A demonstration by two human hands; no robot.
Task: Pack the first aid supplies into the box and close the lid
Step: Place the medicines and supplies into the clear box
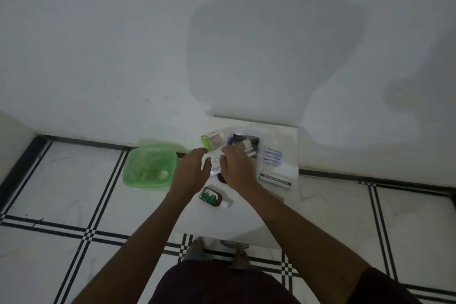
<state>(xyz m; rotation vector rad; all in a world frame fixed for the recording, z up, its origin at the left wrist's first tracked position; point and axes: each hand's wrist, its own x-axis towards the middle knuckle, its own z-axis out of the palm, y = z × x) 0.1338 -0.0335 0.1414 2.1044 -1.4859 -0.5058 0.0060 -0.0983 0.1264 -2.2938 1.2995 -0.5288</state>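
Note:
On a small white table stands a clear box with supplies inside. My right hand is at the box's near left corner, fingers curled over a small clear packet. My left hand hovers just left of that packet, fingers apart, holding nothing. A brown bottle with a green label lies on the table below my hands. A green-capped white container lies left of the box. White and blue packets and a flat white carton lie to the right.
A green translucent lid lies on the tiled floor left of the table, against the white wall. A dark round item peeks out under my right hand. My feet show under the table's near edge.

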